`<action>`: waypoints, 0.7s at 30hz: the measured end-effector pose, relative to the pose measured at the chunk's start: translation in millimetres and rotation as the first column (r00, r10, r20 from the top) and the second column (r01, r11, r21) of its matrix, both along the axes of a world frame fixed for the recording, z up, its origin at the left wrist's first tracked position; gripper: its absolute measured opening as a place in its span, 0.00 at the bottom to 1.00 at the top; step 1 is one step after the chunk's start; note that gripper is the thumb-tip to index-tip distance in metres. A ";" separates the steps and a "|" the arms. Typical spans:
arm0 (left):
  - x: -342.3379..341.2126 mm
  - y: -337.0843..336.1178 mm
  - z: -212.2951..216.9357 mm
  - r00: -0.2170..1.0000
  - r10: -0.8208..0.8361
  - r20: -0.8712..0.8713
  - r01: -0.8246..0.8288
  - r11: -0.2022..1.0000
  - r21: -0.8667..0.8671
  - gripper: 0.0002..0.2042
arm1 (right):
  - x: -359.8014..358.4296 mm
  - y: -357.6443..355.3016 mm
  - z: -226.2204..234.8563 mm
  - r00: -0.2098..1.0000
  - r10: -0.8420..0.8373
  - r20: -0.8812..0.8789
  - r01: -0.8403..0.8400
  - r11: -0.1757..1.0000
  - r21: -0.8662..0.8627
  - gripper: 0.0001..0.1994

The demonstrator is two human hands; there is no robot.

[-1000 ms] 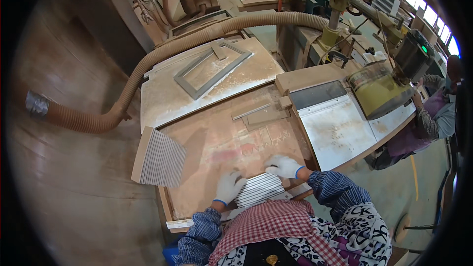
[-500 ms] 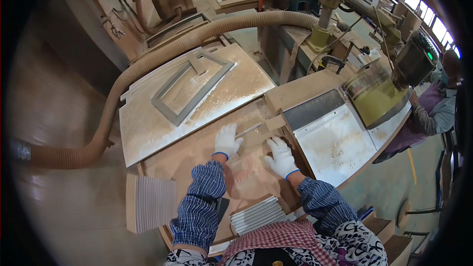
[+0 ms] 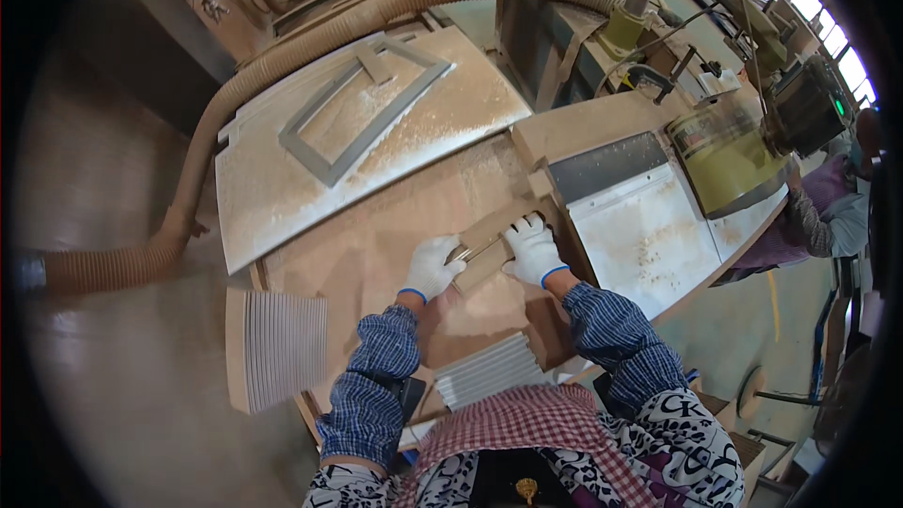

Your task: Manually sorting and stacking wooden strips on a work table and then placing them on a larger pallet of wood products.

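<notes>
— Where do the hands sit?

— Both on the flat, pale-brown fibreboard strip [image 3: 489,246], which lies slantwise on the dusty tan worktop [image 3: 376,254], close against the wooden fence block [image 3: 541,183] beside the grey metal machine table [image 3: 640,226]; the left hand in a white knit glove [image 3: 431,266] is curled over the strip's near end, fingers closed on its edge; the right hand in the same kind of glove [image 3: 532,248] lies flatter on the far end, fingers spread and pressing down rather than clasping.

— How would you handle it well?

— Keep the strip flat and square to the fence, I'd say; even pressure from both palms, fingertips kept away from the machine side; the dust looks slippery, so a firm hold matters.

— And the surroundings?

— A stack of thin ribbed grey-white panels [image 3: 282,348] left of the worktop, another ribbed stack [image 3: 489,372] near the person's body; a ribbed tan dust hose [image 3: 282,66] curving over a sawdust-strewn board [image 3: 310,188]; an olive-green drum-shaped machine housing [image 3: 729,155] at right.
</notes>
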State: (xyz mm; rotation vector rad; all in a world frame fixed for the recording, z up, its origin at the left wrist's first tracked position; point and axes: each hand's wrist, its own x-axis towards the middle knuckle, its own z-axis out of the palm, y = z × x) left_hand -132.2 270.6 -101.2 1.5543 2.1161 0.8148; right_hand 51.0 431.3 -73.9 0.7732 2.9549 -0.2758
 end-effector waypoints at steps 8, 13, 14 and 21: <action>56.8 -102.4 -2.6 0.950 0.052 0.309 -0.049 0.999 -0.018 0.25 | 66.5 -62.6 -5.6 0.938 0.297 -0.180 -0.311 0.949 -0.052 0.28; 58.2 -132.8 10.5 0.799 0.284 0.530 -0.199 0.957 -0.212 0.23 | 71.0 -59.2 6.5 0.930 0.346 -0.120 -0.360 0.926 -0.113 0.24; 56.5 -137.7 8.8 0.802 0.288 0.524 -0.237 0.958 -0.163 0.23 | 69.9 -58.2 7.3 0.923 0.363 -0.131 -0.379 0.917 -0.126 0.24; 67.0 -132.2 41.7 0.915 0.192 0.354 -0.157 0.980 -0.127 0.22 | 33.9 -65.2 2.0 0.893 0.407 -0.192 -0.449 0.798 -0.401 0.17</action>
